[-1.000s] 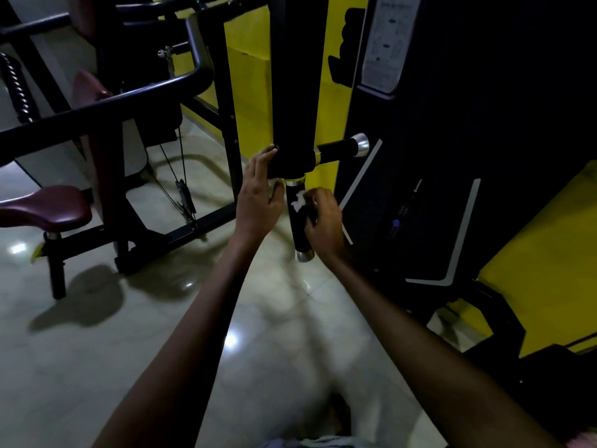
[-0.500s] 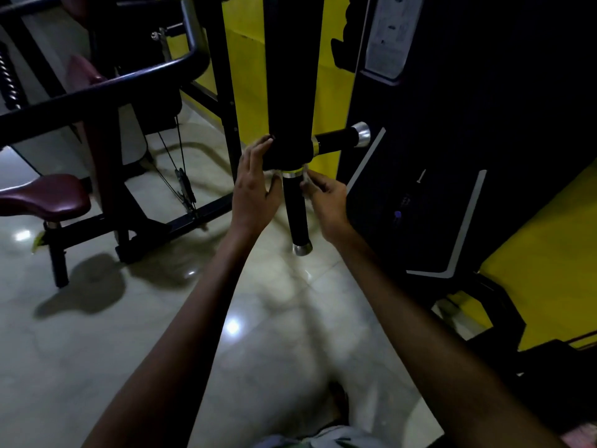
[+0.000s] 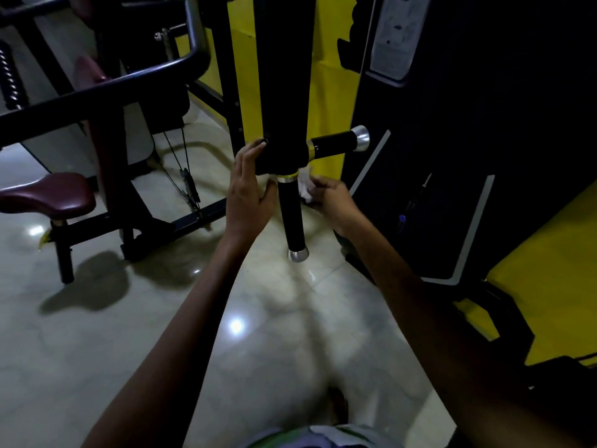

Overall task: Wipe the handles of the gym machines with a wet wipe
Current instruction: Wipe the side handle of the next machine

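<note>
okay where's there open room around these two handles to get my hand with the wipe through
Open room lies below the side handle, between the down handle and the black panel, where the right hand holds the wipe. Bare floor lies past the down handle's end cap. It is crowded left of the hub, where the left hand rests.

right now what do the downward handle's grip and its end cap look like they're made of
Downward handle: the grip looks like matte black rubber or foam, since it shows no glare, though the dim light leaves that open. End cap: looks like polished metal, silver with bright reflections, possibly chromed or aluminium.
</note>
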A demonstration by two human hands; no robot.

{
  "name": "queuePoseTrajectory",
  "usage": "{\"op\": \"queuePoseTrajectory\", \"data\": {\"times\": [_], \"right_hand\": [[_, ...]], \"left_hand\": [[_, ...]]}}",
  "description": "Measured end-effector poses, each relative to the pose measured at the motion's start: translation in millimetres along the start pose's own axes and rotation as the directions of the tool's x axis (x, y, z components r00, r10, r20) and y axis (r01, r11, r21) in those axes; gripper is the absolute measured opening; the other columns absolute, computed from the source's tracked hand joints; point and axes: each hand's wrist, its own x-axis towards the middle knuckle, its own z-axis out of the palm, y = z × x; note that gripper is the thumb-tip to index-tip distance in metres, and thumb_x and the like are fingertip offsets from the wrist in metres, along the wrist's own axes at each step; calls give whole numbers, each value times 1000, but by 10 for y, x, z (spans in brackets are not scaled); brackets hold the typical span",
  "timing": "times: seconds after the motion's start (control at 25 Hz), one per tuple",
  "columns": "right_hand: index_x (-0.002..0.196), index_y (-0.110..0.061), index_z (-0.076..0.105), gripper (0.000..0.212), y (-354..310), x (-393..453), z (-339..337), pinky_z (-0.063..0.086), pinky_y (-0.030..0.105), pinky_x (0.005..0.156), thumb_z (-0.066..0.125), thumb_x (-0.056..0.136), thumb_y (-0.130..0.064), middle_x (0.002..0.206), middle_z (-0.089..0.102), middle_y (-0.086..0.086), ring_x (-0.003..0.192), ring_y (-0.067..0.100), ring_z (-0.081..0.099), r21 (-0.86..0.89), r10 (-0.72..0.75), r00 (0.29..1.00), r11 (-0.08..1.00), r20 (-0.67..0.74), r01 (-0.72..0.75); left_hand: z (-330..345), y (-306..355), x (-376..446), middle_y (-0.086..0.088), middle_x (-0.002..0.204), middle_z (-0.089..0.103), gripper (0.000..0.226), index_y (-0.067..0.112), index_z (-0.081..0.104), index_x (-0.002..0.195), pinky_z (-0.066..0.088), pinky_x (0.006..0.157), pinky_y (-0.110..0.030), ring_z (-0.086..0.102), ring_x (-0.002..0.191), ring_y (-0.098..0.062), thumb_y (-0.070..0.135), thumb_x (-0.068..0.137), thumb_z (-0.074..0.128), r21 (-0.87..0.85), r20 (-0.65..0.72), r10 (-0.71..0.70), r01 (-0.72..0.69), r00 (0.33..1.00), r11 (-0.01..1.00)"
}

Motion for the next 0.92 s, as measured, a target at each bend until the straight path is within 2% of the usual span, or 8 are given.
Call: {"op": "queuePoseTrajectory", "data": {"times": [0.16,0.28,0.44,0.52,0.6,0.72,0.8,0.92], "right_hand": [[110,3,54,25,46,60,114,53,21,78,36,94,9,94,62,11,86,14,62,-68,-102,986,991,132,112],[120,12,50,33,481,-2,-28,45,38,95,36,90,13,117,55,31,111,37,55,-233,8,976,972,218,44],[101,20,55,25,687,-104,-215,47,35,72,39,82,20,98,60,32,84,31,58,-535,155,942,845,297,30],[98,20,56,19,498,-71,-186,51,28,73,42,86,16,92,61,31,81,21,61,-431,107,966,902,234,5],[90,8,61,21,231,-31,-90,50,16,71,40,91,13,78,62,9,72,5,60,-254,-6,983,966,185,54],[105,6,58,21,265,-94,15,50,17,77,40,94,9,87,58,1,83,6,56,-127,-97,981,985,167,119],[102,-5,58,23,586,-194,-39,51,20,76,42,93,8,83,58,2,80,3,53,-246,-25,992,968,122,55],[87,2,61,14,896,-314,-159,48,32,75,47,89,3,76,55,15,80,17,50,-535,76,987,845,139,10]], "left_hand": [[-2,17,-6,-18,133,47,50,-4,44,127,33,105,-16,41,127,-20,5,78,51,1,-4,-8,8,1000,1000],[11,10,-2,-18,133,47,51,9,40,128,33,106,-17,40,126,-20,5,78,51,13,-28,14,-13,1000,1000],[31,-17,-15,-20,132,47,52,16,35,127,36,107,-24,40,126,-20,5,79,51,22,-36,33,-33,999,999],[54,-32,-12,-21,132,47,50,16,35,127,35,108,-27,40,127,-21,6,81,51,35,-50,41,-39,998,999],[88,-25,-16,-21,132,47,48,17,35,127,37,108,-37,41,127,-25,7,82,50,38,-76,35,-32,996,999],[134,-24,-41,-18,133,48,49,17,35,127,39,103,-50,43,127,-32,7,82,51,55,-104,21,-15,994,998],[131,-32,-43,-18,133,48,50,17,35,127,39,103,-50,43,127,-32,7,80,51,71,-107,30,-23,994,997],[100,-31,-30,-20,132,48,49,16,35,127,36,108,-38,40,127,-25,6,80,48,52,-97,46,-42,994,998]]}}
